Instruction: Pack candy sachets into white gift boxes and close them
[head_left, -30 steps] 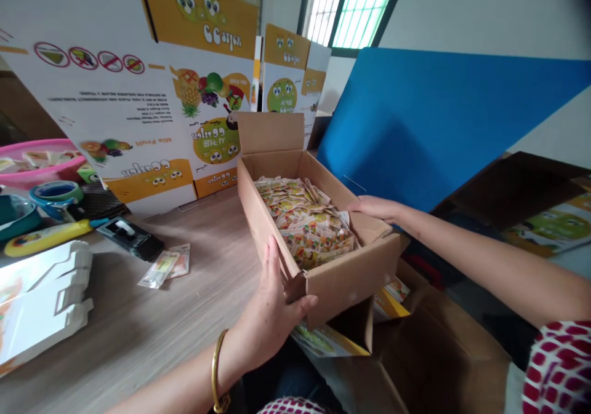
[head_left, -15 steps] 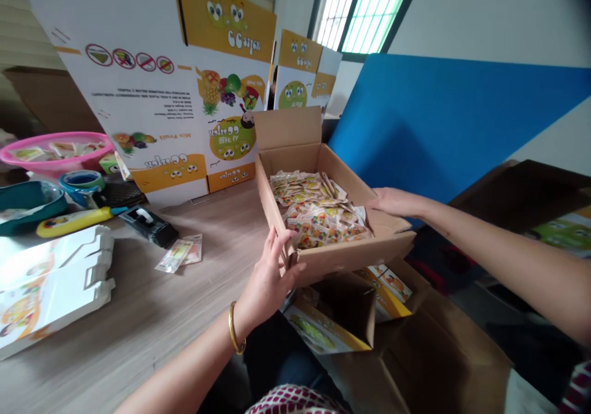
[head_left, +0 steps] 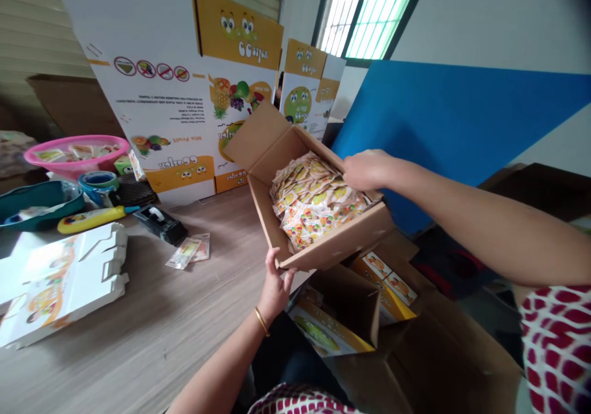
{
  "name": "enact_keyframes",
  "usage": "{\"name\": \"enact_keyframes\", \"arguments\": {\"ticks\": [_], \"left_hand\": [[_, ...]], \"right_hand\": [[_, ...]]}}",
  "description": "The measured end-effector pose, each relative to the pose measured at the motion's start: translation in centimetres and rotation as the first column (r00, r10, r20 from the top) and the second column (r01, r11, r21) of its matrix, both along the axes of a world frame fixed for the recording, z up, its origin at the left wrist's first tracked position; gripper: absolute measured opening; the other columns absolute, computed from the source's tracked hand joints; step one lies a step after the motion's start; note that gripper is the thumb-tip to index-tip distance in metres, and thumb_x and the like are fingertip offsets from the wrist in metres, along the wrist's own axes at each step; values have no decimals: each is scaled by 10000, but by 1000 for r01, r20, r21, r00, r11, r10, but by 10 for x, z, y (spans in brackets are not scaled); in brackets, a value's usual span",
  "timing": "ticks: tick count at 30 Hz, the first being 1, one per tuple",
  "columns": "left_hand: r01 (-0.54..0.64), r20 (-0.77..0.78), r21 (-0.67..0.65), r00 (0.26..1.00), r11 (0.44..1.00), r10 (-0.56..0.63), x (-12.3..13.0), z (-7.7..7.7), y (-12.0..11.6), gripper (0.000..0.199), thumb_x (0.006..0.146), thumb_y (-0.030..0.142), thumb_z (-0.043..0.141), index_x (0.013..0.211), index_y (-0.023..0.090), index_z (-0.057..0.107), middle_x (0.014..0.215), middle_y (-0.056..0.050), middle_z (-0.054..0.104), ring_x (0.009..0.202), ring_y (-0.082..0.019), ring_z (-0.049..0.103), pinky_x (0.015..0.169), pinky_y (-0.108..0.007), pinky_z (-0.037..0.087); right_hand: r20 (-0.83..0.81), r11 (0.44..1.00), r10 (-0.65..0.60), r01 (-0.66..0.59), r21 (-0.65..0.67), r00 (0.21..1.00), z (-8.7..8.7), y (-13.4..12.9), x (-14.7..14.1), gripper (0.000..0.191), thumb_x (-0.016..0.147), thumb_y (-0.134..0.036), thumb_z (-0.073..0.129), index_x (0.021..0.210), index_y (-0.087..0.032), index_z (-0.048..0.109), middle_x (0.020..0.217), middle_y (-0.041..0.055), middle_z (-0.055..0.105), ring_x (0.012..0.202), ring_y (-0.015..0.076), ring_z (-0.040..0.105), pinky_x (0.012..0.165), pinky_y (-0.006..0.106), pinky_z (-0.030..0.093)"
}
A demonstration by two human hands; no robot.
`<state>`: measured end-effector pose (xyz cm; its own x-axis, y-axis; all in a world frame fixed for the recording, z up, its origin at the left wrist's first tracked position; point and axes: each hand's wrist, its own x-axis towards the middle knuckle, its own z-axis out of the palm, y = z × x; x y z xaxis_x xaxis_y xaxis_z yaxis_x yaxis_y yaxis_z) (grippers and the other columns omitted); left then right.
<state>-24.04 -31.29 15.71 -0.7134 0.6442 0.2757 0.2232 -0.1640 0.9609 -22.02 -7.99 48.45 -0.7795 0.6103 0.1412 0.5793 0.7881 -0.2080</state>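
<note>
A brown cardboard box (head_left: 339,242) with one raised flap is tilted at the table's right edge. Inside it lies a heap of small printed sachets (head_left: 314,192), sloping toward the near wall. My left hand (head_left: 274,288) grips the near left corner, thumb and fingers on either side of the cardboard. On the far right side, my right hand (head_left: 367,169) is closed over the box's rim, its fingertips hidden inside the edge.
On the table (head_left: 184,315) are a flat white printed carton (head_left: 64,285), a black tape dispenser (head_left: 160,223), two sachets, a pink basket (head_left: 76,163) and a teal basket (head_left: 41,202). Large printed cartons (head_left: 170,112) stand behind. Open boxes (head_left: 332,322) sit below the table's edge.
The box has turned and tipped, its far end swinging left and its sachets now more visible. My right hand has moved up and left along the rim with it.
</note>
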Motion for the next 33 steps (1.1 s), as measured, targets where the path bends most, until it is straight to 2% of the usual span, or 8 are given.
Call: {"name": "enact_keyframes", "arguments": {"ticks": [3, 7, 12, 16, 22, 26, 29, 33], "left_hand": [[-27, 50, -32, 998, 999, 29, -4, -16, -16, 593, 963, 436, 599, 1440, 243, 304, 1313, -127, 545, 1009, -206, 693, 930, -407, 584], [-87, 67, -65, 994, 994, 91, -6, -32, -36, 526, 976, 438, 569, 1414, 256, 343, 1380, -120, 547, 1160, -230, 669, 1026, -438, 546], [-85, -7, -136, 996, 987, 85, -3, -29, -51, 443, 1007, 393, 525, 1420, 253, 444, 1416, -92, 599, 1306, -245, 600, 1140, -452, 459], [-103, -115, -207, 990, 973, 80, -14, -16, -47, 448, 1007, 369, 531, 1434, 244, 474, 1457, -92, 592, 1355, -247, 559, 1185, -459, 406], [-139, -255, -328, 965, 935, 54, -28, -18, -19, 437, 1015, 328, 515, 1440, 238, 475, 1455, -98, 591, 1403, -255, 509, 1215, -505, 360], [-352, -495, -457, 864, 817, 95, -12, -32, 12, 525, 1020, 356, 521, 1507, 177, 436, 1536, -163, 514, 1541, -335, 320, 1265, -636, 162], [-447, -582, -498, 807, 743, 96, -5, -36, 33, 680, 1009, 446, 540, 1578, 130, 343, 1587, -238, 425, 1527, -372, 326, 1248, -689, 103], [-430, -580, -500, 811, 752, 78, -6, -31, 35, 740, 971, 461, 609, 1586, 151, 338, 1555, -233, 447, 1477, -364, 382, 1249, -669, 137]], "right_hand": [[216, 963, 207, -238, 129, 954, 1, 3, -3, 416, 916, -454, 715, 646, -146, 646, 842, 100, 738, 1184, 344, 663, 1046, 470, 501], [10, 919, 377, -375, 120, 926, -1, -18, 10, 524, 916, -692, 617, 880, -188, 757, 902, 69, 748, 1188, 339, 659, 1017, 452, 516], [-98, 897, 408, -378, 231, 908, -30, -67, 69, 545, 1010, -646, 451, 1272, -241, 704, 1274, 92, 722, 1295, 339, 587, 1090, 495, 479], [-195, 866, 451, -375, 331, 871, -64, -71, 105, 614, 1050, -587, 367, 1542, -233, 464, 1581, 108, 493, 1480, 315, 421, 1228, 519, 340], [-165, 812, 482, -369, 453, 860, -86, -46, 76, 644, 1045, -588, 367, 1593, -249, 365, 1607, 130, 451, 1509, 338, 371, 1243, 578, 252], [-128, 773, 520, -402, 490, 844, -94, -30, 55, 606, 1056, -565, 353, 1576, -257, 386, 1582, 124, 485, 1494, 318, 391, 1245, 562, 234], [-101, 768, 537, -436, 470, 837, -102, -18, 51, 610, 1060, -568, 327, 1573, -245, 390, 1589, 127, 476, 1503, 309, 380, 1244, 552, 243], [-102, 769, 537, -435, 468, 838, -108, -8, 52, 633, 1057, -588, 300, 1582, -242, 377, 1599, 135, 461, 1509, 337, 371, 1242, 595, 228]]}}
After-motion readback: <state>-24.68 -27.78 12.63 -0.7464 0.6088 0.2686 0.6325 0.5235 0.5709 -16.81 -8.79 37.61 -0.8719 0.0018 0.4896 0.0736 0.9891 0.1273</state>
